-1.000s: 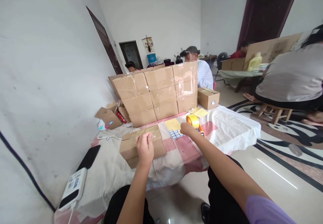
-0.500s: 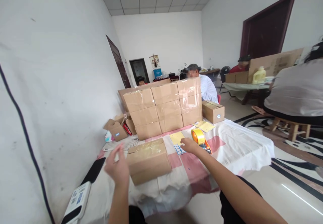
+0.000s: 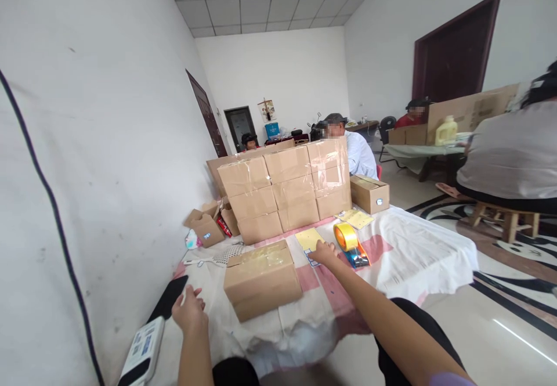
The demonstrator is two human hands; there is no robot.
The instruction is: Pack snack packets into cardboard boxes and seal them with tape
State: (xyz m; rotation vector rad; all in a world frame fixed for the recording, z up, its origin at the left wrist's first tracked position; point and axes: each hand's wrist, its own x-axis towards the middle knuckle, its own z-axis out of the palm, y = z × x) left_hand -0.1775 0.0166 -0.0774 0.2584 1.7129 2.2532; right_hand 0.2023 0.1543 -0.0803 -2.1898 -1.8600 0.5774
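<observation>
My right hand (image 3: 324, 252) is on the lower part of a yellow-backed label sheet (image 3: 308, 237) with blue-framed stickers. Its fingers are closed at the sheet's edge and cover most of the stickers. My left hand (image 3: 190, 310) hovers by the near left side of the table, fingers loosely bent and apart, holding nothing. Between the hands lies a closed cardboard box (image 3: 263, 281) with clear tape along its top. Just right of my right hand stands a tape dispenser (image 3: 357, 256) with a roll of yellow tape (image 3: 345, 237).
Stacked cardboard boxes (image 3: 287, 191) form a wall across the table. A labelled box (image 3: 369, 193) stands at its right, an open box (image 3: 208, 229) at its left. A white mesh fly swatter (image 3: 224, 255) and a white device (image 3: 143, 348) lie at left. Several people sit nearby.
My left hand has moved down and left, away from the box. My right hand has shifted slightly and now covers more of the stickers. The view has tilted a little.
</observation>
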